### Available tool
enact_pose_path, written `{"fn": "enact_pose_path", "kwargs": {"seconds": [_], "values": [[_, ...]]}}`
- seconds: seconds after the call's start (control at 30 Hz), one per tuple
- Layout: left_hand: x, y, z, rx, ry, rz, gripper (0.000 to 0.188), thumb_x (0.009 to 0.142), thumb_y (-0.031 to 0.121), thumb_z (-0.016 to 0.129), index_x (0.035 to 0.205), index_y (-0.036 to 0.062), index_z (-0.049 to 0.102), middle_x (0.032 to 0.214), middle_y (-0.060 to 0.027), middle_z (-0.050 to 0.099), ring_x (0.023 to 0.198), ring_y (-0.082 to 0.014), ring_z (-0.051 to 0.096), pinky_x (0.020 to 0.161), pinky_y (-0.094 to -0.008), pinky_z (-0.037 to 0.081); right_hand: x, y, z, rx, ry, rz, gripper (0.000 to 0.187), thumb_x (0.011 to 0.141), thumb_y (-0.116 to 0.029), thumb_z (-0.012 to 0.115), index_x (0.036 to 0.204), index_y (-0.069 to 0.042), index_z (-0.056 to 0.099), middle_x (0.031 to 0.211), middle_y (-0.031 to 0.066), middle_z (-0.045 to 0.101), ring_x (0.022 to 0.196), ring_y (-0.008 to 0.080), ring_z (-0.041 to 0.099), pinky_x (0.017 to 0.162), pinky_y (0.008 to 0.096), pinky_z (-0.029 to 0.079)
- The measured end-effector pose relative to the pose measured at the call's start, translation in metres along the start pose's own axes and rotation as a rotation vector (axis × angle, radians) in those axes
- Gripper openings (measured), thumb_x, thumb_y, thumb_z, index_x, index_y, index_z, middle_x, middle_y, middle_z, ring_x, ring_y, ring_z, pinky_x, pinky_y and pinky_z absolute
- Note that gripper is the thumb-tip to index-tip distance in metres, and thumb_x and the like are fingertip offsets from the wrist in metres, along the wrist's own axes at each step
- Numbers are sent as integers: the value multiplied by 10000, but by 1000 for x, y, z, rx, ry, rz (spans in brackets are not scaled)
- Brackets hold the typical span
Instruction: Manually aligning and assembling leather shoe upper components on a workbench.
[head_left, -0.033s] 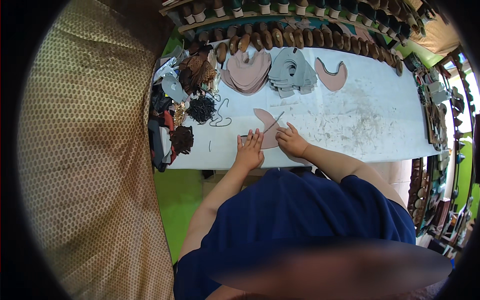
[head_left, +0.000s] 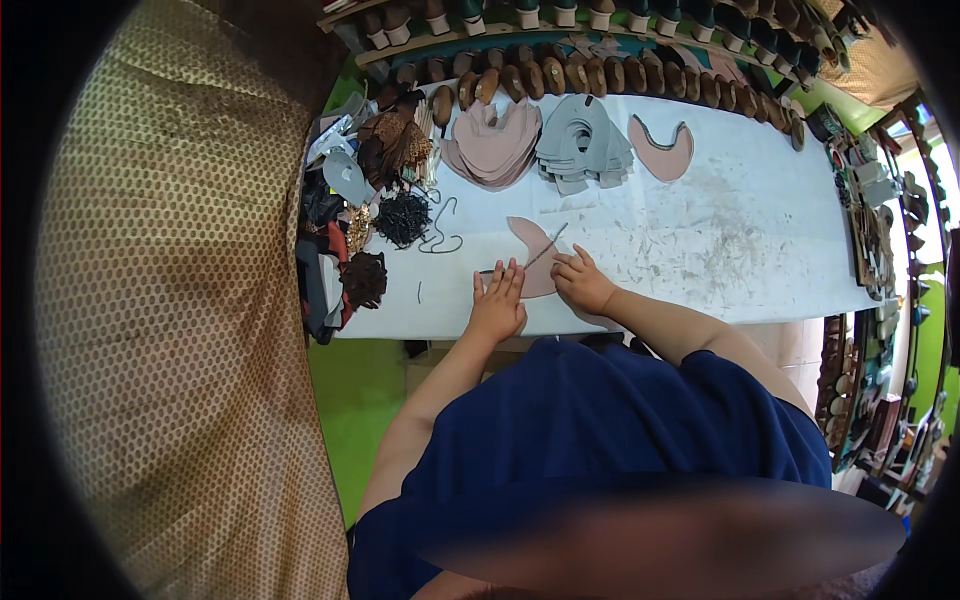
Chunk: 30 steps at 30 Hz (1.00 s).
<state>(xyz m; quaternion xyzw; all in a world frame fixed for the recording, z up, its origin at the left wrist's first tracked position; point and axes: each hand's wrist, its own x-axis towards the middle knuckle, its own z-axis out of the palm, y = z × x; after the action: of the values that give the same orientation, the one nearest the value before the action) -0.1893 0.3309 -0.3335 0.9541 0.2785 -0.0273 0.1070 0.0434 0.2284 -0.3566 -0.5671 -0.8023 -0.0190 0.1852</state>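
A curved pink shoe-upper piece (head_left: 541, 272) lies at the near side of the white-covered table. Across it runs a thin dark strip (head_left: 552, 238), slanting up to the right past the piece's edge. My left hand (head_left: 499, 300) rests flat with fingers spread on the left part of the piece. At its right edge is my right hand (head_left: 585, 283), fingers curled in and tips against the piece. Whether anything sits in those fingers is hidden. Part of another pink piece (head_left: 596, 319) shows below my right hand, near the table's edge.
Farther back lie stacked pink pieces (head_left: 492, 150), stacked grey pieces (head_left: 585, 150) and one pink piece with a dark-edged curve (head_left: 664, 155). Brown shoe lasts (head_left: 600, 76) line the back. Black strips (head_left: 404, 220) and scraps (head_left: 363, 280) heap up at left, near a patterned curtain (head_left: 190, 300).
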Motion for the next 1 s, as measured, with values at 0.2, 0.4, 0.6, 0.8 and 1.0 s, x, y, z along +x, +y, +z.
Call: {"fn": "enact_pose_path", "kwargs": {"seconds": [0.2, 0.4, 0.6, 0.8, 1.0], "values": [[-13, -15, -6, 13, 40, -34, 775, 882, 311, 522, 1562, 74, 233, 1643, -125, 205, 1511, -328, 199, 1157, -667, 89, -3, -27, -9, 157, -87, 107, 210, 819, -175, 649, 1009, -85, 659, 1190, 40, 578, 1368, 288, 401, 1138, 633, 248], [-18, -23, -16, 26, 108, -93, 781, 877, 302, 534, 1564, 80, 234, 1647, -118, 195, 1510, -324, 202, 1165, -651, 91, 3, -56, -16, 276, -90, 41, 196, 785, -173, 688, 966, -100, 673, 1191, 36, 578, 1350, 290, 428, 1118, 639, 269], [-20, -2, -10, 1, 63, 51, 787, 868, 307, 545, 1558, 71, 247, 1638, -124, 220, 1504, -323, 219, 1175, -625, 110, 4, -33, -8, 430, 2, 184, 171, 802, -176, 698, 957, -105, 691, 1165, 48, 615, 1311, 312, 476, 1089, 623, 314], [-15, 12, -3, -38, -34, 130, 786, 869, 314, 549, 1548, 52, 253, 1621, -153, 252, 1488, -332, 258, 1184, -585, 153, -8, 28, -11, 302, 62, 428, 169, 830, -229, 720, 984, -166, 750, 1249, 30, 642, 1337, 303, 461, 1110, 588, 315], [-15, 9, 6, -42, -26, 114, 783, 881, 320, 549, 1548, 42, 245, 1621, -155, 250, 1483, -329, 272, 1185, -579, 158, -7, 42, -10, 252, 0, 329, 174, 793, -207, 735, 963, -233, 762, 1216, -1, 648, 1342, 300, 458, 1110, 544, 340]]}}
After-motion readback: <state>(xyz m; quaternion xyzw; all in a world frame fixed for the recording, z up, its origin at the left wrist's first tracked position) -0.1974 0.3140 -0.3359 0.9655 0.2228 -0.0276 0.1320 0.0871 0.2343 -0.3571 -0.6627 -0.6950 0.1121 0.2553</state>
